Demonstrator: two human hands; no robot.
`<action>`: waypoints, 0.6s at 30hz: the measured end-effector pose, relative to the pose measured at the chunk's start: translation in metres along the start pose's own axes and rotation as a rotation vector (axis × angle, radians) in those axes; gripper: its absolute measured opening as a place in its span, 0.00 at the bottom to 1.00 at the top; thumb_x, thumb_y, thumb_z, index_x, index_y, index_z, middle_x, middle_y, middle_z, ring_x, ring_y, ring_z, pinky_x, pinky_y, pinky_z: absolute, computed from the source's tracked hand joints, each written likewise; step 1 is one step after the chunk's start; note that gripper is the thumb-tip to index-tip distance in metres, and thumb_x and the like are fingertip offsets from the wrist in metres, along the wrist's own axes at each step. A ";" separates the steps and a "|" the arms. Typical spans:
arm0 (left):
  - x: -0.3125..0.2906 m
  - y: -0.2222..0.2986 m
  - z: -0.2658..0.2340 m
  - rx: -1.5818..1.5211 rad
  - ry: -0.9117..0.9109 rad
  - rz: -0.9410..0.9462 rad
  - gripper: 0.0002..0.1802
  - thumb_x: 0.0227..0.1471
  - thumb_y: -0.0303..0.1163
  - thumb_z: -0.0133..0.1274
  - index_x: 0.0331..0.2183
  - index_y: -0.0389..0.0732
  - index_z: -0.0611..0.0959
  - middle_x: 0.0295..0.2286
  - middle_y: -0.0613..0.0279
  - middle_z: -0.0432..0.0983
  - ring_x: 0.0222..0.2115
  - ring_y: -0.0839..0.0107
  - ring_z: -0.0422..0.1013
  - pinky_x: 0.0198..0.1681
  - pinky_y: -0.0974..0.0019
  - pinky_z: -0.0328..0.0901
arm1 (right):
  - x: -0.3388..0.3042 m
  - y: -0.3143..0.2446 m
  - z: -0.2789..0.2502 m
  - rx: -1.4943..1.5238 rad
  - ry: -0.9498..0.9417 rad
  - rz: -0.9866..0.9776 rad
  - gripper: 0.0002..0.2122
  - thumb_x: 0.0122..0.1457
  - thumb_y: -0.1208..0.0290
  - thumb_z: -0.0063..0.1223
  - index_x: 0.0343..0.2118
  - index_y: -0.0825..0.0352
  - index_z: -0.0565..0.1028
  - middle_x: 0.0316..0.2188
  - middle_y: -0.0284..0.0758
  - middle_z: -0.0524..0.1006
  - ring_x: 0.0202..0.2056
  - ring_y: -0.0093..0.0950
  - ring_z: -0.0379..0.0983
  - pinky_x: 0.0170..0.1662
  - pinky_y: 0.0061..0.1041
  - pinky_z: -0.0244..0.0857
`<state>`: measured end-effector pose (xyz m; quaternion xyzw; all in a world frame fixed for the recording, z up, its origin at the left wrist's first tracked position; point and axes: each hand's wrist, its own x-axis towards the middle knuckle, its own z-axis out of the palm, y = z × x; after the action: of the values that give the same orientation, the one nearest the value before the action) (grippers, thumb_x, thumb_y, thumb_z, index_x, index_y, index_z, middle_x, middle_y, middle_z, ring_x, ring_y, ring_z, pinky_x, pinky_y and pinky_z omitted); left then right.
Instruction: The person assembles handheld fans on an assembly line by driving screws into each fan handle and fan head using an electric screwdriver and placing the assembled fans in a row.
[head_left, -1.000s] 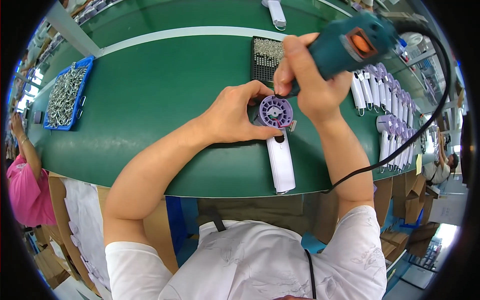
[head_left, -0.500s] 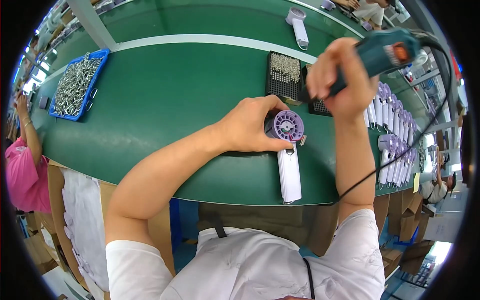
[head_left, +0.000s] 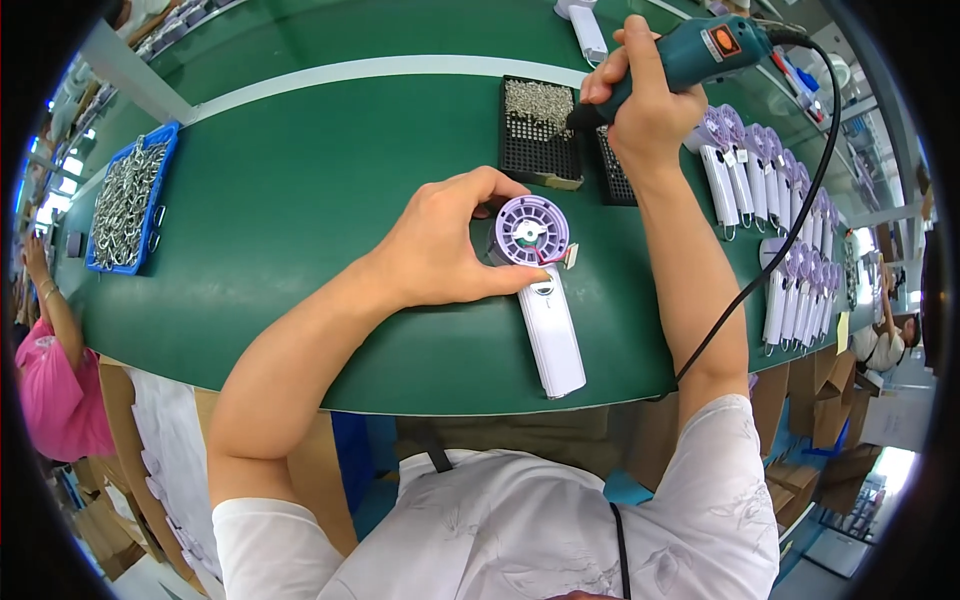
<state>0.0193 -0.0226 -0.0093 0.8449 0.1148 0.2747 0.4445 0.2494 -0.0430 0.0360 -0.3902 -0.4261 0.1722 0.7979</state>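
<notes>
The left hand (head_left: 440, 250) grasps a small handheld fan (head_left: 540, 290) that lies on the green bench (head_left: 300, 200); its grip is closed around the round purple head, and the white handle points away from the grip toward the person's body. The right hand (head_left: 645, 105) has its grip clenched on a teal electric screwdriver (head_left: 690, 55), whose tip is over a black tray (head_left: 540, 130) just beside this grip; the tray contains small silver screws. Far to the left of the left grip, a blue bin (head_left: 125, 205) is full of metal parts. To the right of the right grip stand rows of finished fans (head_left: 790, 230).
</notes>
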 end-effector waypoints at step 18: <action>0.000 0.003 -0.002 0.025 -0.002 0.023 0.34 0.34 0.39 0.77 0.42 0.34 0.81 0.36 0.57 0.81 0.36 0.67 0.77 0.44 0.65 0.71 | -0.008 -0.008 0.023 -0.306 -0.024 0.035 0.12 0.62 0.69 0.61 0.25 0.68 0.76 0.15 0.30 0.74 0.14 0.20 0.72 0.19 0.20 0.65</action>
<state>0.0187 -0.0232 -0.0059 0.8519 0.1079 0.2774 0.4309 0.2259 -0.0422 0.0459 -0.5125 -0.4498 0.1239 0.7209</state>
